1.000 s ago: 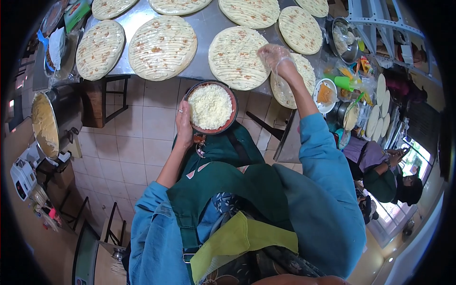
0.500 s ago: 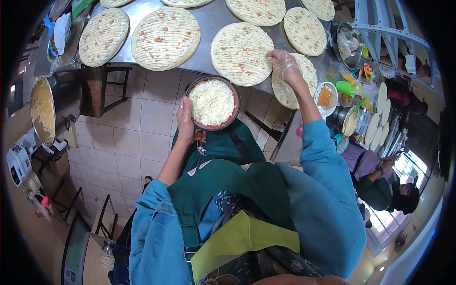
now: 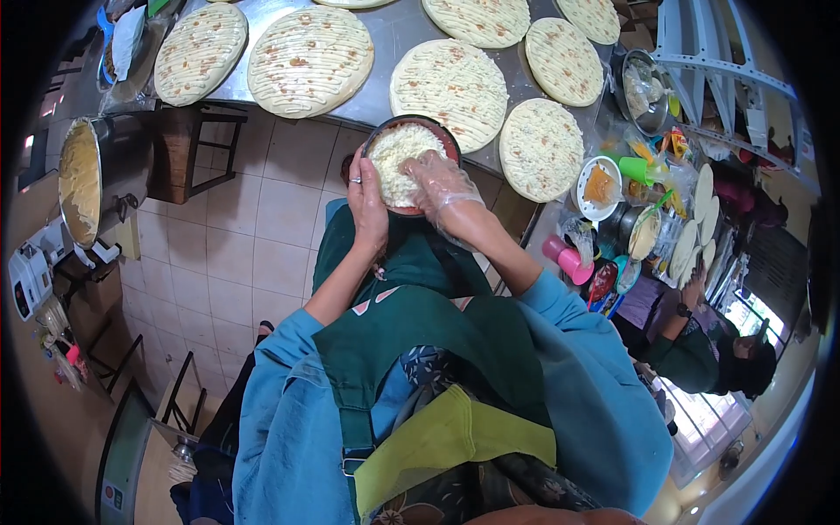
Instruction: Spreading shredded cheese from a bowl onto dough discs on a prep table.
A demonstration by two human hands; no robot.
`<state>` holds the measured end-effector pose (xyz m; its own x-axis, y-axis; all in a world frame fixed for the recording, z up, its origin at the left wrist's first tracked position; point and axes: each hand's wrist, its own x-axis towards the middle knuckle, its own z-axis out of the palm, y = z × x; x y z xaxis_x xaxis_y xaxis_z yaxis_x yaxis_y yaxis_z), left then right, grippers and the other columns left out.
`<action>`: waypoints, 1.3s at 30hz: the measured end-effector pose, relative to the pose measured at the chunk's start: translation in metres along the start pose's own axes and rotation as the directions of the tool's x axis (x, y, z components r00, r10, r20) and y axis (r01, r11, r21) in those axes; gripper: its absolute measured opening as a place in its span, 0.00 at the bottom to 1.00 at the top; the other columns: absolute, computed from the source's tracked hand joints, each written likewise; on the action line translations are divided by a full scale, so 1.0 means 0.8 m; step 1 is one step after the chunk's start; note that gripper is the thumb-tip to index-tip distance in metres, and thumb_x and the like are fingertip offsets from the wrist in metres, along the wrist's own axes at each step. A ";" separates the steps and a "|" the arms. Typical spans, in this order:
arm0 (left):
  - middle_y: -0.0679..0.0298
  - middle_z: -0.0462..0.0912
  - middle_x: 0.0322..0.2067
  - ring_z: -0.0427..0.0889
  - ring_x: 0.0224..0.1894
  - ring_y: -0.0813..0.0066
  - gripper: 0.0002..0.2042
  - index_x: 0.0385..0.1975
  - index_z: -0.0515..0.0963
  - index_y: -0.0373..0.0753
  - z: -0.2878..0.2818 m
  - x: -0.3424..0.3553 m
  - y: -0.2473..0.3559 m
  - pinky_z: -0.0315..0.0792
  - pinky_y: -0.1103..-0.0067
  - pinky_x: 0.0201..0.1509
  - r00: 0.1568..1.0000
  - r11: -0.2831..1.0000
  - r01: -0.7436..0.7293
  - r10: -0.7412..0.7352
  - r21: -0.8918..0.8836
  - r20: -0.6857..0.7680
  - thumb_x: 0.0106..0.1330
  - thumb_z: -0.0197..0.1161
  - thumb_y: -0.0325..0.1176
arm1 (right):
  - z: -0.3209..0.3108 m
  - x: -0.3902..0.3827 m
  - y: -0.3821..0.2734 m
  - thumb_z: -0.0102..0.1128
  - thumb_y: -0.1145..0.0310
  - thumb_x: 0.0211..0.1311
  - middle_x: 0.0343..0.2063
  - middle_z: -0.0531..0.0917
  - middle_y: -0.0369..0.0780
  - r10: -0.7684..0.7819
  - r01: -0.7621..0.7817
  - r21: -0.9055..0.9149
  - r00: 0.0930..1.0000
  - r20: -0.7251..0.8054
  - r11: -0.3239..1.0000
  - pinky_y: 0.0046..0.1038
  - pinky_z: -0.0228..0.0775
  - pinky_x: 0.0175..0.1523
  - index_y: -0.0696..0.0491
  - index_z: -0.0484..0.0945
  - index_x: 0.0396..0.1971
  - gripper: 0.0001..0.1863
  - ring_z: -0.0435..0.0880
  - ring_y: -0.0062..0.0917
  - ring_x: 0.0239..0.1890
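My left hand grips the side of a dark-rimmed, reddish bowl full of white shreds, probably grated cheese. My right hand, in a clear plastic glove, dips into the shreds with curled fingers, the tips partly buried. Just beyond the bowl, a flat dough round with piped cream lines and orange bits lies at the front of the steel table. To its right another round carries scattered shreds.
More rounds cover the table. A large pot stands left. Rightward are a steel bowl, white colander, pink cups and cluttered containers. A co-worker is at the far right, one hand near stacked rounds.
My right hand has left the shred-topped round and come down into the bowl. The bowl has risen slightly toward the table. The co-worker's hand has reached toward the stacked rounds.
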<state>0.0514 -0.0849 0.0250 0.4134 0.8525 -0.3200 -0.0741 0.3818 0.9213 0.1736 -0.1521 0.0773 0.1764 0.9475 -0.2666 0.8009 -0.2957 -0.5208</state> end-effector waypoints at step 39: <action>0.59 0.70 0.53 0.68 0.54 0.76 0.28 0.56 0.63 0.31 -0.046 -0.006 -0.109 0.60 0.81 0.59 0.957 0.957 0.288 -0.289 -0.033 -0.026 0.69 0.44 0.51 | -0.046 0.056 0.096 0.55 0.69 0.55 0.25 0.79 0.46 0.138 -0.128 0.289 0.990 -0.016 0.949 0.30 0.69 0.38 0.57 0.78 0.34 0.09 0.77 0.30 0.29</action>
<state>0.0224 -0.1096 -0.0621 0.3931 0.7151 -0.5779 0.0182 0.6224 0.7825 0.2643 -0.1277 0.0554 0.2944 0.8993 -0.3235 0.5722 -0.4370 -0.6940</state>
